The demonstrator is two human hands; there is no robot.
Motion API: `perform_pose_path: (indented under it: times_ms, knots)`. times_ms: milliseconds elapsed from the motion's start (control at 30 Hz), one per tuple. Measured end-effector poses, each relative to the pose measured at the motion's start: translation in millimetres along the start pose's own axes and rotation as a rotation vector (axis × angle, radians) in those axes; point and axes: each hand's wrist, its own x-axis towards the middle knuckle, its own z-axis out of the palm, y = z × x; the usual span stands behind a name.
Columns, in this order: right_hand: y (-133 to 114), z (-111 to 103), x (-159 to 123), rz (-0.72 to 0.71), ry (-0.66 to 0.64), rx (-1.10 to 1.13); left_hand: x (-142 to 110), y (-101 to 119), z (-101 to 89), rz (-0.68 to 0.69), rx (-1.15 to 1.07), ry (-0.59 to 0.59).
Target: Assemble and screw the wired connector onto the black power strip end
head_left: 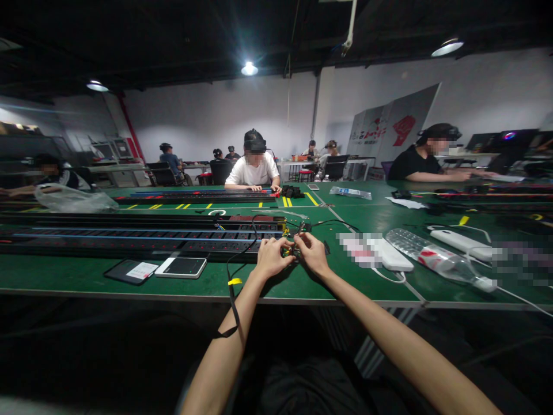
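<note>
My left hand (273,257) is closed at the right end of a long black power strip (207,249), its fingertips pressed around a small dark part with yellow-green wires. Close beside it, my right hand (312,255) pinches at the same cluster from the other side. The small wired part (296,251) is mostly hidden by my fingers, so its kind does not show. Behind my hands lies another black rail (129,221) with yellow-green pieces at its end. A black cable (231,288) with a yellow tag hangs over the table edge across my left forearm.
Left of my hands lie a dark phone (118,270) and a white-framed device (181,267). To the right are a white power bank (393,255) and a plastic bottle (440,259) on the green table (276,288). A co-worker (254,167) sits opposite.
</note>
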Motion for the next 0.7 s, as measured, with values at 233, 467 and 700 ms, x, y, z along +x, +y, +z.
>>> perform_pose_path:
  times_ms: [233,467,700]
  knots:
    - [19.0,0.9,18.0,0.330,-0.116,0.205,-0.2,0.9,-1.3,-0.012,0.001,-0.026]
    - [16.5,-0.1,13.0,0.271,-0.003,0.123,-0.3,-0.8,0.2,0.013,-0.029,0.004]
    - [-2.5,-6.6,0.7,0.050,0.072,-0.077,0.3,-0.2,-0.7,-0.005,-0.041,-0.003]
